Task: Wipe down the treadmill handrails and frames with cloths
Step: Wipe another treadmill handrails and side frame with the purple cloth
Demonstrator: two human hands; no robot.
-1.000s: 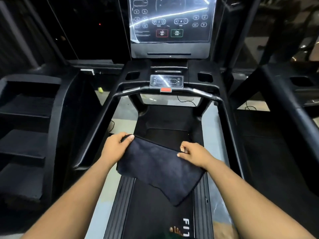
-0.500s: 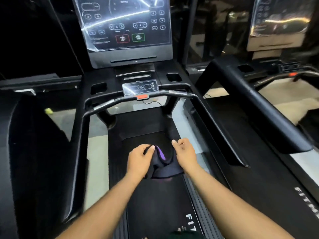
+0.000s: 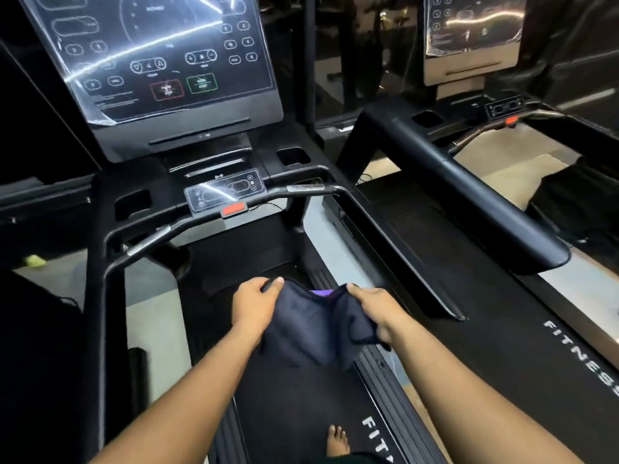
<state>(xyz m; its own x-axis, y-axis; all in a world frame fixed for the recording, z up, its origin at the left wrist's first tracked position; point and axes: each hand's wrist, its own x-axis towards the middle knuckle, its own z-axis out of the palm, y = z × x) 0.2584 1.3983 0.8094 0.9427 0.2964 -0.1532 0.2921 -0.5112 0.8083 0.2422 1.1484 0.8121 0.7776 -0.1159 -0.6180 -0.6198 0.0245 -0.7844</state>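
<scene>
Dark cloth (image 3: 311, 326), purple showing at its top fold: I am holding it bunched over the treadmill belt (image 3: 288, 406), my left hand (image 3: 256, 304) curling around its left edge, my right hand (image 3: 371, 308) gripping its right edge. Handrails: the front crossbar (image 3: 167, 231) and right handrail (image 3: 395, 249) are lying ahead, apart from the cloth. One bare foot (image 3: 337, 440) is standing on the belt.

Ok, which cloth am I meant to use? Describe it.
Find the near treadmill's belt, below its console. Above the belt, the left hand and right hand grip a bunched dark navy cloth, the only fabric there, with a purple patch at its top edge.
</scene>
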